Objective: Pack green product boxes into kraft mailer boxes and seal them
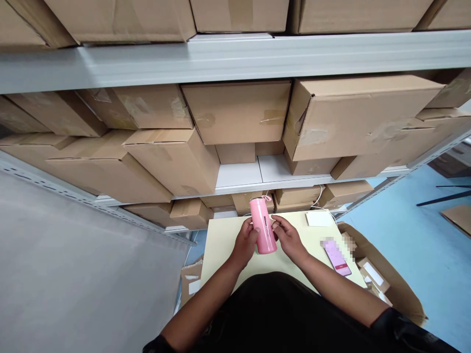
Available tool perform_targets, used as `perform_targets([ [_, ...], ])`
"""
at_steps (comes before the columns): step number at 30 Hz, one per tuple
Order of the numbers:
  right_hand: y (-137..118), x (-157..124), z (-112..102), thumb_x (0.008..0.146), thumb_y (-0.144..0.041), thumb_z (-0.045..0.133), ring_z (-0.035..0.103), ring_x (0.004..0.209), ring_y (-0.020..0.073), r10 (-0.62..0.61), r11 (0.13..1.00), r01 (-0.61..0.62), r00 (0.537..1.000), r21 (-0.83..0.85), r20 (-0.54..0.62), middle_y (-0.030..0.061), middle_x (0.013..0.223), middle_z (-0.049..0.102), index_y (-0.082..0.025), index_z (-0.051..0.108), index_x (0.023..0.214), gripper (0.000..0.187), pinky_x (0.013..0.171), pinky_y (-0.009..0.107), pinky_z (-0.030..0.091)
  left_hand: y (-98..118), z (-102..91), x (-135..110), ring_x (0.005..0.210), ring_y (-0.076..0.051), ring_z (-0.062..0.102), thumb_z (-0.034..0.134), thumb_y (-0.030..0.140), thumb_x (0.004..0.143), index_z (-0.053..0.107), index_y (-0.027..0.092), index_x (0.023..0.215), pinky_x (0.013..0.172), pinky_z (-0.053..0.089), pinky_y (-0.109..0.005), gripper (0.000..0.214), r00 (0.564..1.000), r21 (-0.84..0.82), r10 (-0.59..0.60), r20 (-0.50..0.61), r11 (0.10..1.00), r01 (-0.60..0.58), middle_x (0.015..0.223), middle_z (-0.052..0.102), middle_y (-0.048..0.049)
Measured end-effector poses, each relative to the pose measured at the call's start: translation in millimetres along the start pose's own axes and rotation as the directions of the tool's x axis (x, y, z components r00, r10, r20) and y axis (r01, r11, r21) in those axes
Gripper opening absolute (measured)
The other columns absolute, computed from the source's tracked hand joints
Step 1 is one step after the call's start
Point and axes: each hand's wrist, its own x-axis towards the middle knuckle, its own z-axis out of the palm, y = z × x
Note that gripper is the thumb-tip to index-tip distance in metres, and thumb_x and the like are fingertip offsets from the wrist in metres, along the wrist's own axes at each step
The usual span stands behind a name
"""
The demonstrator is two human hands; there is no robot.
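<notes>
A pink bottle [262,224] with a small strap at its top is held over a pale yellow table [224,240]. My left hand [246,241] wraps its fingers round the bottle's left side. On the right side my right hand [288,237] grips it with thumb and fingers. The bottle tilts slightly, its top pointing away from me.
A phone with a pink screen [337,257] lies on the table to the right, a white pad [319,218] behind it. Grey shelves [235,56] packed with cardboard boxes [237,113] stand ahead. An open carton [386,279] of small boxes sits on the blue floor at right.
</notes>
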Motion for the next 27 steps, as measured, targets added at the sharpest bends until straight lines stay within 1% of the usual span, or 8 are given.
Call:
perform_targets([
  [2, 1, 0, 0, 0.092, -0.054, 0.069, 0.063, 0.086, 0.0212, 0.008, 1.000, -0.008, 1.000, -0.025, 0.019, 0.0035, 0.096, 0.067, -0.025, 0.072, 0.124, 0.044, 0.079, 0.037, 0.053, 0, 0.6, 0, 0.106, -0.026, 0.070, 0.061, 0.047, 0.094, 0.058, 0.022, 0.136, 0.092, 0.056, -0.041, 0.049, 1.000, 0.012, -0.017, 0.011, 1.000, 0.017, 0.119, 0.073, -0.0088],
  [4, 2, 1, 1, 0.092, -0.054, 0.069, 0.063, 0.088, 0.0214, -0.003, 1.000, 0.004, 0.999, -0.027, 0.051, 0.0034, 0.095, 0.067, -0.025, 0.072, 0.124, 0.044, 0.081, 0.037, 0.053, 0, 0.0, 0, 0.113, -0.028, 0.067, 0.061, 0.049, 0.095, 0.060, 0.022, 0.137, 0.098, 0.054, -0.042, 0.050, 0.999, 0.081, 0.022, 0.037, 0.996, -0.025, 0.124, 0.071, -0.0095],
  [8, 7, 2, 4, 0.089, -0.054, 0.073, 0.057, 0.077, 0.0176, -0.023, 1.000, 0.023, 0.998, -0.010, 0.060, 0.0005, 0.088, 0.062, -0.025, 0.071, 0.126, 0.047, 0.071, 0.033, 0.051, 3, -4.2, 3, 0.116, -0.031, 0.065, 0.075, 0.052, 0.085, 0.066, 0.022, 0.134, 0.097, 0.053, -0.042, 0.058, 0.997, 0.236, 0.072, -0.008, 0.969, -0.068, 0.125, 0.069, -0.0116],
  [12, 6, 1, 3, 0.087, -0.054, 0.073, 0.057, 0.072, 0.0168, -0.008, 1.000, 0.007, 0.998, 0.025, 0.059, 0.0000, 0.086, 0.061, -0.025, 0.071, 0.123, 0.047, 0.067, 0.033, 0.051, 5, -8.0, 6, 0.110, -0.029, 0.068, 0.074, 0.050, 0.087, 0.065, 0.021, 0.130, 0.096, 0.053, -0.041, 0.053, 0.999, 0.144, 0.038, 0.026, 0.989, -0.042, 0.123, 0.072, -0.0109],
  [15, 2, 1, 2, 0.087, -0.054, 0.071, 0.059, 0.070, 0.0173, 0.029, 0.999, -0.030, 0.999, 0.042, 0.028, 0.0001, 0.086, 0.062, -0.024, 0.070, 0.121, 0.045, 0.067, 0.035, 0.053, 3, -7.5, 6, 0.104, -0.025, 0.070, 0.069, 0.046, 0.090, 0.056, 0.023, 0.138, 0.093, 0.054, -0.039, 0.055, 1.000, 0.080, 0.013, -0.002, 0.997, -0.013, 0.120, 0.073, -0.0093],
  [18, 0, 2, 2, 0.089, -0.056, 0.069, 0.062, 0.075, 0.0189, 0.071, 0.997, -0.072, 0.996, 0.023, 0.048, 0.0016, 0.089, 0.065, -0.024, 0.070, 0.121, 0.045, 0.069, 0.035, 0.053, 0, -4.2, 5, 0.097, -0.023, 0.071, 0.068, 0.046, 0.090, 0.052, 0.024, 0.139, 0.090, 0.055, -0.038, 0.056, 0.999, 0.046, -0.032, -0.022, 0.998, 0.033, 0.115, 0.074, -0.0079],
  [23, 2, 2, 6, 0.085, -0.057, 0.075, 0.058, 0.069, 0.0168, 0.059, 0.998, -0.060, 0.996, 0.017, 0.060, -0.0016, 0.079, 0.060, -0.022, 0.070, 0.117, 0.048, 0.061, 0.031, 0.050, 2, -0.2, 4, 0.108, -0.027, 0.070, 0.070, 0.054, 0.091, 0.059, 0.023, 0.137, 0.093, 0.055, -0.040, 0.056, 0.998, 0.121, 0.019, 0.063, 0.992, -0.026, 0.128, 0.071, -0.0111],
  [27, -2, 2, 11, 0.081, -0.060, 0.078, 0.054, 0.055, 0.0146, 0.166, 0.984, -0.168, 0.985, 0.051, 0.044, -0.0056, 0.070, 0.055, -0.022, 0.067, 0.116, 0.053, 0.051, 0.029, 0.046, 5, -3.8, 5, 0.099, -0.028, 0.071, 0.069, 0.062, 0.090, 0.061, 0.021, 0.138, 0.086, 0.056, -0.040, 0.064, 0.996, 0.140, -0.070, 0.057, 0.988, 0.062, 0.117, 0.073, -0.0113],
])
